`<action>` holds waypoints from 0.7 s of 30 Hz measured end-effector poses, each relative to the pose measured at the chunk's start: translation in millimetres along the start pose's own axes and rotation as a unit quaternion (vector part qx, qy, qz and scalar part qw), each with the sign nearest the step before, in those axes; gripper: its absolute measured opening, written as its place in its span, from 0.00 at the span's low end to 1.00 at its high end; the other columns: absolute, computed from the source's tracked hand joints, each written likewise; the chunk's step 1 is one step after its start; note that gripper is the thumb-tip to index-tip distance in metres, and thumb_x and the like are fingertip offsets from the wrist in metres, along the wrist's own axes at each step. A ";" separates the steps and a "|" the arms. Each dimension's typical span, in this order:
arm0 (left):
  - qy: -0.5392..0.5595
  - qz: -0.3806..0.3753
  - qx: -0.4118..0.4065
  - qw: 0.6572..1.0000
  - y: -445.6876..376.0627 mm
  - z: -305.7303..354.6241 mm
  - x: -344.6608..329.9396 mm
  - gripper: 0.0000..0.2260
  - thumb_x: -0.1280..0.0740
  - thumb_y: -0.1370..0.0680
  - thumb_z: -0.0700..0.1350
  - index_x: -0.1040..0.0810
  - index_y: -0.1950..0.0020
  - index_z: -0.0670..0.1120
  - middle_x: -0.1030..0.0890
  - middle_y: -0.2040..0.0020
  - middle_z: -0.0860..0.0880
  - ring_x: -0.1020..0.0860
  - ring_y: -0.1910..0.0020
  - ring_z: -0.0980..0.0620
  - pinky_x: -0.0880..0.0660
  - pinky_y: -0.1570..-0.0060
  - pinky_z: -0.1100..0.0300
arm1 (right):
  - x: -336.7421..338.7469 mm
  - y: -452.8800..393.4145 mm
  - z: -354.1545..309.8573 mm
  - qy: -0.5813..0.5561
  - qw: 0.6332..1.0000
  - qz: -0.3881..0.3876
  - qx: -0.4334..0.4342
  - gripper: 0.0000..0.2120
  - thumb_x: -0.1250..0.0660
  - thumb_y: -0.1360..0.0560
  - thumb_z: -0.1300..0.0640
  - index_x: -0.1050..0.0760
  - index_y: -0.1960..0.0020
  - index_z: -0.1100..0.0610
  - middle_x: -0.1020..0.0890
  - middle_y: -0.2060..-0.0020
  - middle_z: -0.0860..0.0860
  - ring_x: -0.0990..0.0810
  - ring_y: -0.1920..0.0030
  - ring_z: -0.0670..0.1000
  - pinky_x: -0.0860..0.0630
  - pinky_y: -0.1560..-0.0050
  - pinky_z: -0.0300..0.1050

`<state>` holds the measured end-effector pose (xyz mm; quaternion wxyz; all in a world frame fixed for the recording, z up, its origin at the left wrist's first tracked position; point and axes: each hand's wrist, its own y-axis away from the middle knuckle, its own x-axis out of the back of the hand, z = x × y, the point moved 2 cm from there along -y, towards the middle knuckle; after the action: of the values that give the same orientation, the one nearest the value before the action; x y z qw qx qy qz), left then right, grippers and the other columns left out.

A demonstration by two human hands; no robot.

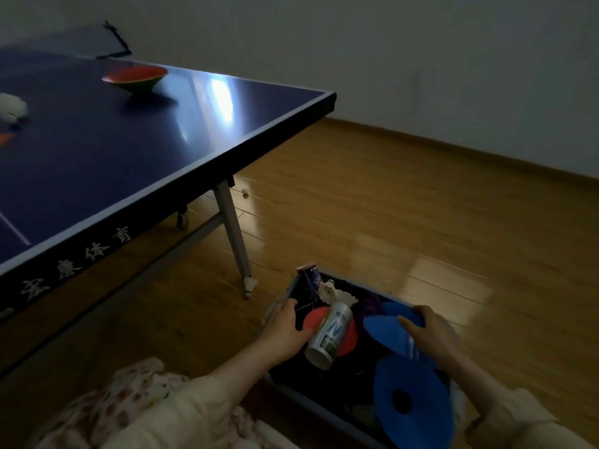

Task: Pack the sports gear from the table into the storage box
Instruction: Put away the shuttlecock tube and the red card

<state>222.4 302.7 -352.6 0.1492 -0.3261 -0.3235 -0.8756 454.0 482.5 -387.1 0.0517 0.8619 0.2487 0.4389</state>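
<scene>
From the head camera, the storage box (293, 395) sits on the wooden floor (389, 205) at about 6 o'clock in the view, beside the near corner of the blue table-tennis desk (107, 150).

The left hand (285, 332) grips the box's left rim at 9 o'clock of the box, its fingers curled over the edge and pressed together. The right hand (428, 328) holds the opposite rim at 3 o'clock, its fingers curled down over a blue disc cone (385, 328) that lies against that side; whether they pinch the cone or only the rim behind it I cannot tell.

Inside the box, a white cylindrical can (329, 335) lies tilted near the centre, resting on a red disc cone (316, 320). At 12 o'clock of the box a dark shuttlecock tube (309, 280) stands up against the far corner, with white shuttlecocks (337, 291) just beside it. A second blue disc cone (411, 396) with a centre hole leans at the box's 5 o'clock.

On the desk, a red disc cone (136, 77) lies upturned at 11 o'clock of the view, well apart from the box. White shuttlecocks (13, 108) rest at the left edge, blurred. A net clamp (113, 40) sits at the desk's far side.

On the floor, one shuttlecock (250, 283) lies touching the foot of the desk leg (233, 234), and a small ball (245, 192) rests further back under the desk edge. A floral sleeve (136, 409) shows at 7 o'clock.
</scene>
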 end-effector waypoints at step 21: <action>-0.037 0.482 -0.162 0.860 130.3 -4.8 312.8 0.15 0.35 0.24 0.40 0.26 0.37 0.43 0.24 0.41 0.45 0.25 0.44 0.49 0.28 0.42 0.56 | -26.4 88.4 -417.8 -0.262 0.874 -0.030 0.409 0.12 0.35 0.21 0.61 0.28 0.39 0.54 0.20 0.51 0.48 0.20 0.51 0.46 0.21 0.55 0.40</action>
<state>49.3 186.5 -85.4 0.4857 -0.4934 0.0153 -0.7214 148.1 339.0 -124.6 -0.2286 0.8818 0.4088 0.0545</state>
